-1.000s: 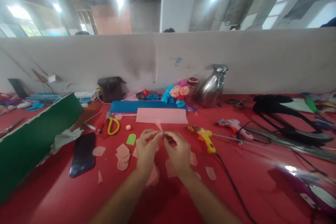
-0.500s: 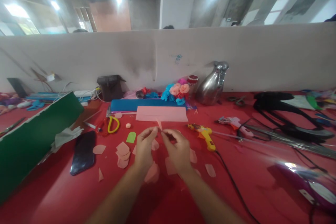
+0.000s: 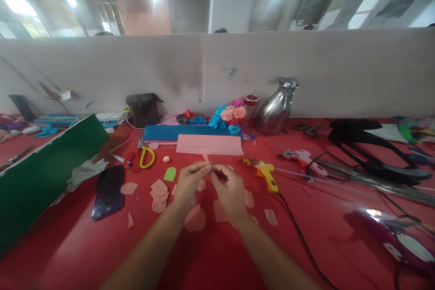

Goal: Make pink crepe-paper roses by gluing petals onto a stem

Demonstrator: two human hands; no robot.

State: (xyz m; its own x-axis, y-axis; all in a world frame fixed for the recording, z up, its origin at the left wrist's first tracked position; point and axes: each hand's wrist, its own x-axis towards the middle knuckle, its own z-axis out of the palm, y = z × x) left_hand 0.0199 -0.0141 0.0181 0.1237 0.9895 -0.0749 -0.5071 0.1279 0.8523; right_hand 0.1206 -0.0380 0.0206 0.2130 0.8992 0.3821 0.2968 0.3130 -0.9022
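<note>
Fingertip to fingertip over the middle of the red table, my left hand (image 3: 190, 183) and my right hand (image 3: 231, 190) pinch one small piece of pink crepe paper (image 3: 205, 156). Its narrow upper end sticks up between them; the rest is hidden by the fingers. Both hands are closed. Cut pink paper petals (image 3: 195, 218) lie beneath and around them, with a small stack of petals (image 3: 159, 195) to the left. A green rounded template (image 3: 170, 173) rests beside my left hand. Behind the hands is a folded pink paper strip (image 3: 209, 145).
Right of my hands lies a yellow glue gun (image 3: 267, 174) with its black cord trailing forward. Scissors (image 3: 147, 157) and a phone (image 3: 108, 192) are at left, near a green board (image 3: 50, 181). Paper flowers (image 3: 229, 118) and a steel jug (image 3: 277, 108) stand behind.
Both hands remain pinched on the pink paper, with only a slight shift of the fingers. The paper's upper end leans a little more to the left. The whole view has moved slightly.
</note>
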